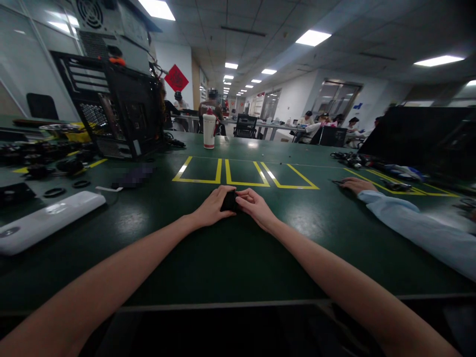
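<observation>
Near the middle of the green table (208, 263), a small black object (229, 202) sits between my two hands; its kind is too dark to make out. My left hand (212, 207) is closed round its left side, thumb in front and fingers over the top. At its right edge, the bent fingers of my right hand (257, 207) pinch together. What exactly those fingertips grip is hidden. Just beyond the hands lie yellow tape outlines (247, 184) on the tabletop.
A white bottle (209, 131) stands behind the tape. At left are an open computer case (119, 106), a white power strip (52, 220) and black parts (40, 158). A co-worker's hand (357, 185) rests at right, near a dark monitor (416, 136).
</observation>
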`<control>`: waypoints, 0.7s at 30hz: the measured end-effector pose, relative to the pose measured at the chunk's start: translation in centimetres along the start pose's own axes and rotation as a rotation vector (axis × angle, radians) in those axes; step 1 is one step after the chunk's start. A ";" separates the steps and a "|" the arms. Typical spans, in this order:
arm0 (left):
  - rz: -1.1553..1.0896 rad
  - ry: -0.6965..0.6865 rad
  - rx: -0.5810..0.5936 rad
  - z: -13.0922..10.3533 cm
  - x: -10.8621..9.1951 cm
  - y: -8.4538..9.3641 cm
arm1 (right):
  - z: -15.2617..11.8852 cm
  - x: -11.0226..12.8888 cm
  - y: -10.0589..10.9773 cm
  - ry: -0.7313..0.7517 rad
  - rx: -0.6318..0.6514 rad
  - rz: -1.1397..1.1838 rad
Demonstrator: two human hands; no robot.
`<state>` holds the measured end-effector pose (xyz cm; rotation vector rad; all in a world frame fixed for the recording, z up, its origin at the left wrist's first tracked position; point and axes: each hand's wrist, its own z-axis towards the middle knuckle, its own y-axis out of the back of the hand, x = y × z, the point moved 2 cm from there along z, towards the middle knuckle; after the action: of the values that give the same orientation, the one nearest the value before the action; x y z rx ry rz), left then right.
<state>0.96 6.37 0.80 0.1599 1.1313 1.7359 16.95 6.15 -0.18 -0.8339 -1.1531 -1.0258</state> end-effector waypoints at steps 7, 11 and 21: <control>0.006 0.010 0.011 0.0 -0.1 0.1 | 0.3 -0.3 0.1 -0.036 -0.015 -0.058; 0.006 0.007 0.008 0.0 -0.2 0.1 | 0.2 0.1 0.2 -0.026 0.032 -0.118; 0.003 -0.001 -0.003 0.1 -0.1 0.0 | 0.0 0.1 0.0 -0.051 0.006 -0.045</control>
<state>1.04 6.30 0.90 0.1603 1.1286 1.7397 16.96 6.13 -0.11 -0.8371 -1.2227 -1.0425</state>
